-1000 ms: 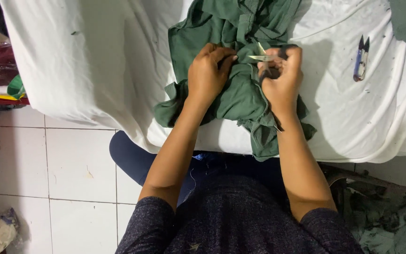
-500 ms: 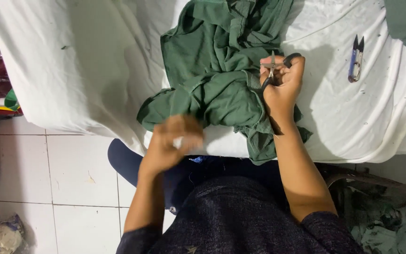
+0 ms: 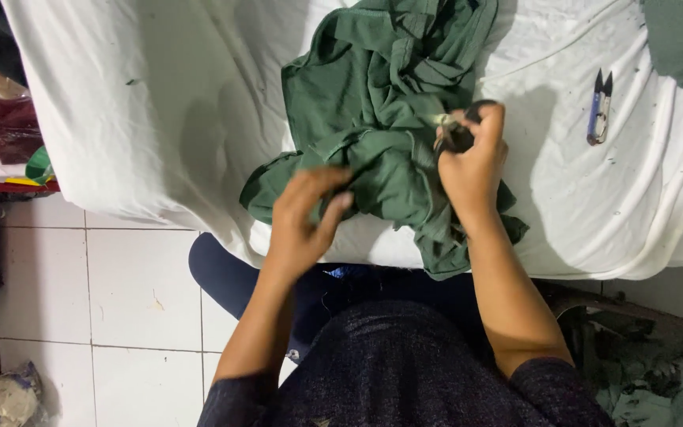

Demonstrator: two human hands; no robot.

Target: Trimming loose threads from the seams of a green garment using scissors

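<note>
A: What are the hands working on?

B: A crumpled dark green garment (image 3: 381, 119) lies bunched on a white sheet (image 3: 160, 111), directly under and beyond both hands, with one end hanging over the sheet's near edge below the right wrist.

A: What is the right hand doing?

B: The right hand (image 3: 472, 162) is closed around a small dark cutting tool (image 3: 456, 134), its pale tip resting on the green cloth. The fingers are curled tight.

A: And the left?

B: The left hand (image 3: 306, 217) hovers at the garment's near edge, fingers loosely bent and partly spread, holding nothing. It is blurred, so I cannot tell whether its fingertips touch the fabric.

A: Anything else nearby?

B: Well to the right of the right hand, a second pair of small thread snips (image 3: 599, 107) with a blue handle lies alone on the sheet. Left of the left hand, past the sheet, is white tiled floor (image 3: 120, 285).
</note>
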